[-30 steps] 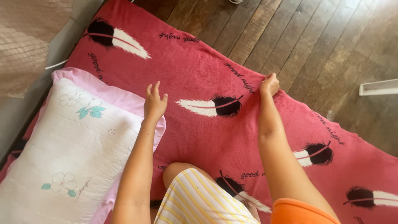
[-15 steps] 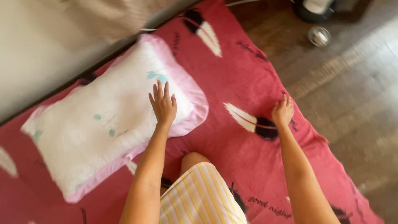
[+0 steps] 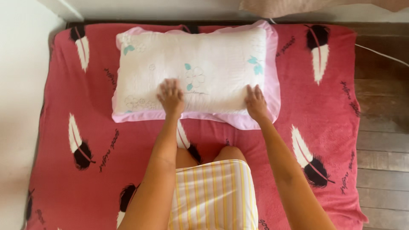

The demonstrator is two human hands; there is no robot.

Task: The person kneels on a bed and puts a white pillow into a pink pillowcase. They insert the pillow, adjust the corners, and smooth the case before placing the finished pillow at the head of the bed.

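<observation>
Across the upper middle of the head view lies a white pillow (image 3: 196, 70) with a pink frill and small teal flower prints, set lengthwise on a red blanket (image 3: 85, 127) patterned with black-and-white feathers. Both hands rest on its near edge. The left hand (image 3: 171, 97) lies palm down on the lower middle of the pillow, fingers (image 3: 170, 85) spread and flat, pressing on the fabric rather than gripping it. The right hand (image 3: 256, 102) lies flat near the lower right corner, just inside the frill, fingers extended and slightly apart, also clasping nothing. Below the hands, the person's knees and a yellow-striped garment (image 3: 213, 196) sit on the blanket. A wooden floor (image 3: 383, 127) runs along the right side, a pale wall (image 3: 17, 106) along the left. Nothing lies between hands and pillow.
</observation>
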